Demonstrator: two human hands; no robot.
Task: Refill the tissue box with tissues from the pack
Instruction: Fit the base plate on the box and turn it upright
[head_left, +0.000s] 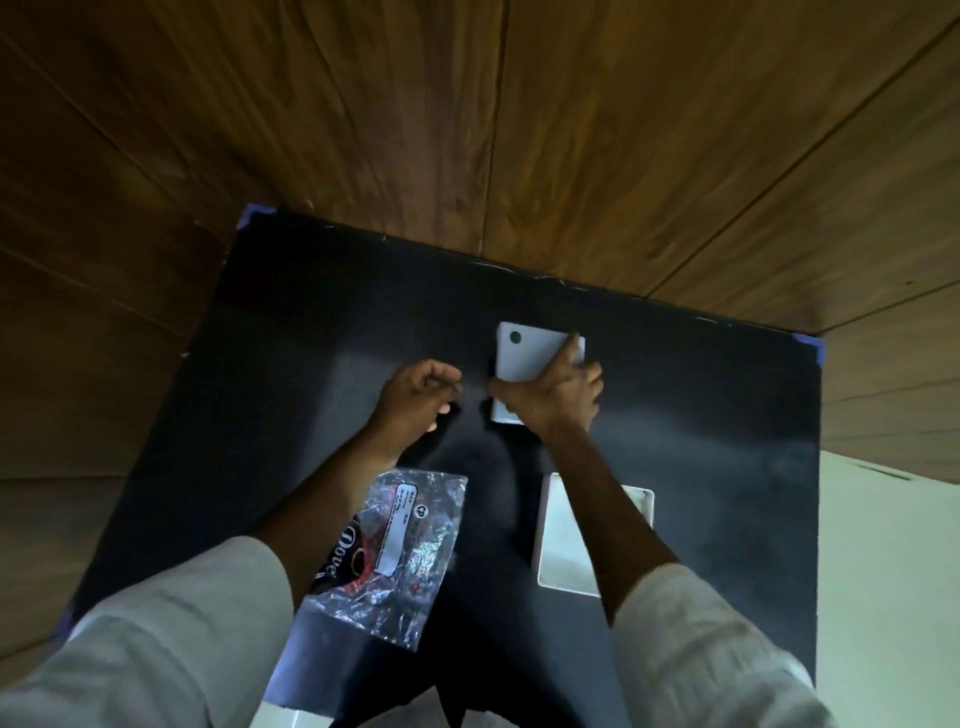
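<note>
A white square tissue box (524, 356) with a dark round spot near one corner stands far out on the black table (727, 415). My right hand (558, 397) lies over its near side, fingers spread and gripping it. Just left of the box is my left hand (418, 397), its fingers curled shut; I see nothing in it. The tissue pack (400, 551), in crinkled clear plastic with a white label and red-black print, lies flat under my left forearm. A white open tray-like piece (566, 545), possibly the box's other part, lies under my right forearm.
A wooden panelled wall (571, 130) rises behind the table's far edge. Blue tape marks the table corners (810, 345). A pale floor (893, 571) shows to the right of the table. Something white (296, 719) sits at the near table edge.
</note>
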